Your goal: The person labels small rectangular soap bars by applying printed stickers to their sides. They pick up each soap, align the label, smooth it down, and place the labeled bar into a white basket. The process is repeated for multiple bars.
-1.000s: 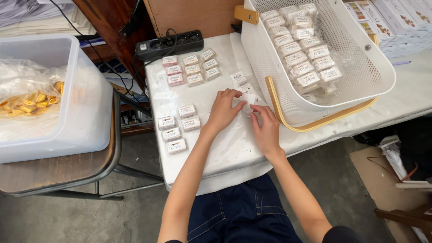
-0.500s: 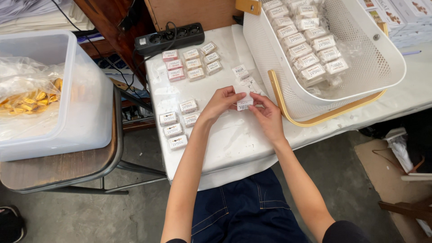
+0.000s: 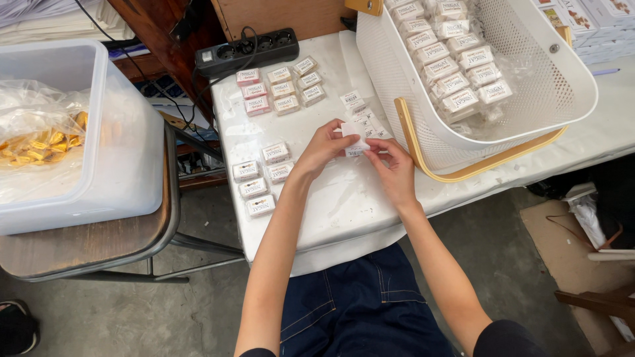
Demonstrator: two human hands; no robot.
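My left hand [image 3: 322, 147] and my right hand [image 3: 391, 162] meet over the white-covered table [image 3: 344, 205] and together pinch a small white wrapped packet [image 3: 355, 139], lifted a little above the cloth. Just behind the packet lie a few small white labels [image 3: 360, 112]. To the left of my left hand sit several wrapped packets [image 3: 258, 178] in a loose cluster. Farther back is another group of packets [image 3: 281, 89] in rows.
A white mesh basket [image 3: 549, 99] with a wooden handle holds many wrapped packets at the right. A black power strip [image 3: 248, 51] lies at the table's back. A clear plastic tub [image 3: 126, 152] with a bag of golden pieces stands on a chair at left.
Both hands have lifted off the cloth and drawn together, raising the small white packet between their fingers. The view has shifted slightly.
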